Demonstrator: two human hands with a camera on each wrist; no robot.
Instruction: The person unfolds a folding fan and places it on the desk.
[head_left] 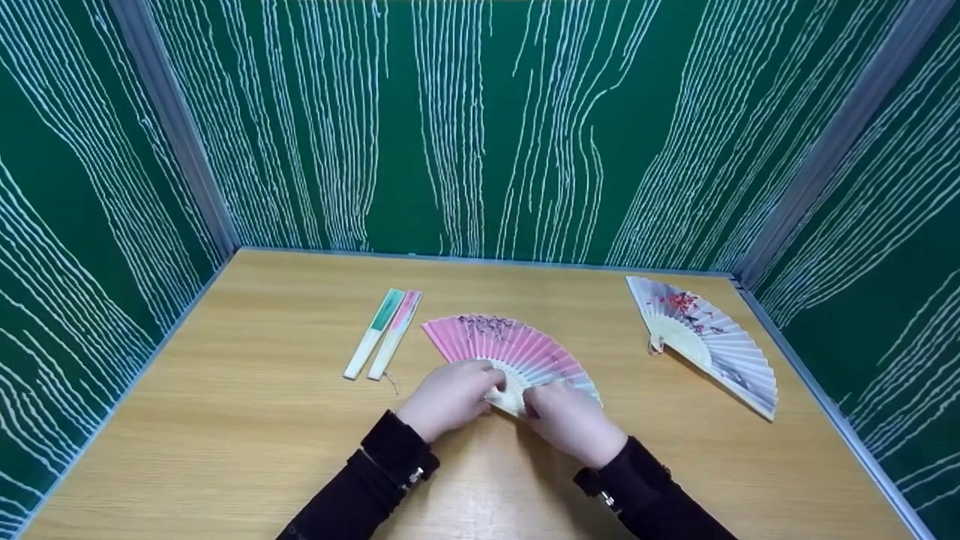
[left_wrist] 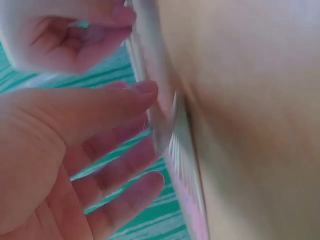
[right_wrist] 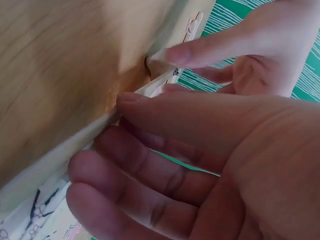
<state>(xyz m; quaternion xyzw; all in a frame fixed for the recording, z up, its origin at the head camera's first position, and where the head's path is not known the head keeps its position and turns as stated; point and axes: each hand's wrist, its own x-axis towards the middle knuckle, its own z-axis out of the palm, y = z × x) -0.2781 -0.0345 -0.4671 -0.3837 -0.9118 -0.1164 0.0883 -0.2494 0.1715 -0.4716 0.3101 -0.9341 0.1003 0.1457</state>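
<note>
A pink folding fan [head_left: 510, 345] with dark blossom print lies spread near the middle of the wooden table. The left hand [head_left: 454, 397] pinches it near its pivot end, thumb on one side and index finger on the other, as the left wrist view shows [left_wrist: 75, 145]. Close beside it, the right hand [head_left: 574, 424] pinches the fan's pale outer rib between thumb and fingers; in the right wrist view this hand [right_wrist: 190, 165] has its other fingers curved under the rib [right_wrist: 65, 145]. The palms hide part of the fan's lower edge.
Two folded fans, one green [head_left: 375, 330] and one pink [head_left: 396, 334], lie side by side left of the spread fan. A white-grey fan with red blossoms [head_left: 709, 337] lies spread at the right. Green walls with white lines [head_left: 510, 150] enclose the table [head_left: 225, 420].
</note>
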